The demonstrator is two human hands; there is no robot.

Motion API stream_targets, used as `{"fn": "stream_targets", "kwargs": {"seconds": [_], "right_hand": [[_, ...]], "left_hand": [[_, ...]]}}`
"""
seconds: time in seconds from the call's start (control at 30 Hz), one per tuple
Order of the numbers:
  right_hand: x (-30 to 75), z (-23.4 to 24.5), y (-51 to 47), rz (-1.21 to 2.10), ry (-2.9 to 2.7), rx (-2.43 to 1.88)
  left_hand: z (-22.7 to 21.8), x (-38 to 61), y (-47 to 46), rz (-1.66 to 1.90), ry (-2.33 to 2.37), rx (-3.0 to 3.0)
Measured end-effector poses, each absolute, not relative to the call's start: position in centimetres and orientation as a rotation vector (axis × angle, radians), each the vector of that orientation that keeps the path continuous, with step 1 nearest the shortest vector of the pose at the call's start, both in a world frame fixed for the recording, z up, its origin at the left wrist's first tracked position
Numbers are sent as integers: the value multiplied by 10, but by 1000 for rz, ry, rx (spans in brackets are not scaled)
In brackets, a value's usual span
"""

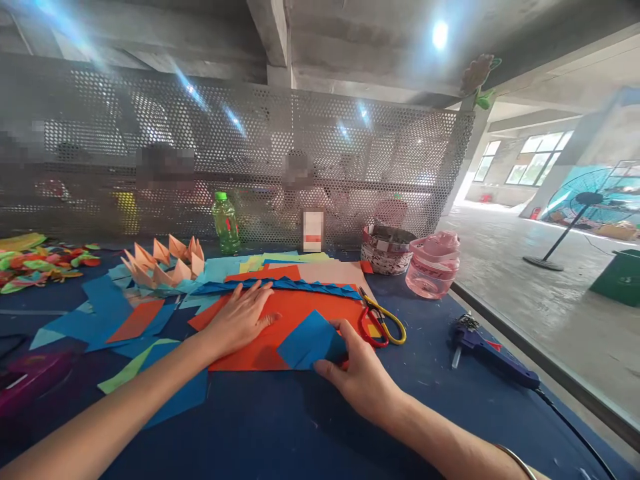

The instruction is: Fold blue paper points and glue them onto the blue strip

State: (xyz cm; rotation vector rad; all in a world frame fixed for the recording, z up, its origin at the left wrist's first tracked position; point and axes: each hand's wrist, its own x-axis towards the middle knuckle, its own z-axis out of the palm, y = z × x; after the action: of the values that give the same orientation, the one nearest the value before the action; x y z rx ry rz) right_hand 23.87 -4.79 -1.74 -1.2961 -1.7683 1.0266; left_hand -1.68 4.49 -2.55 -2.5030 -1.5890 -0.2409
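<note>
My left hand (239, 320) lies flat on a large orange paper sheet (280, 333), its fingertips just below a long folded blue paper strip (277, 287). My right hand (356, 377) grips the lower right corner of a blue paper square (311, 341), which rests on the orange sheet. Just right of the sheet lie scissors (381, 321) with red and yellow handles, not touching either hand. Left of my left hand, loose blue and orange paper scraps (105, 320) are spread about, and a row of folded peach paper points (165, 262) stands behind them.
A blue glue gun (493, 353) lies on the blue-covered table (260, 433) at right. Along the back stand a green bottle (226, 223), a woven container (387, 250) and a pink bottle (434, 267). A perforated metal screen (240, 147) rises behind, with blurred people beyond it.
</note>
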Motion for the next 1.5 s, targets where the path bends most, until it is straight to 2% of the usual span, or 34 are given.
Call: {"fn": "stream_targets", "kwargs": {"seconds": [0.47, 0.8, 1.1, 1.27, 1.5], "right_hand": [[238, -16, -48, 1049, -1790, -1265], [237, -17, -47, 1020, -1810, -1285], [238, -15, -48, 1017, -1808, -1222], [238, -16, -47, 1014, -1815, -1244], [239, -15, -45, 1002, -1788, -1239]], "left_hand": [[-7, 20, 40, -182, -1425, -2597], [-3, 50, 47, 18, -1401, -2747], [8, 68, 35, -168, -1278, -2780], [-7, 85, 52, -187, -1093, -2873], [-20, 97, 77, -232, -1184, -2882]]}}
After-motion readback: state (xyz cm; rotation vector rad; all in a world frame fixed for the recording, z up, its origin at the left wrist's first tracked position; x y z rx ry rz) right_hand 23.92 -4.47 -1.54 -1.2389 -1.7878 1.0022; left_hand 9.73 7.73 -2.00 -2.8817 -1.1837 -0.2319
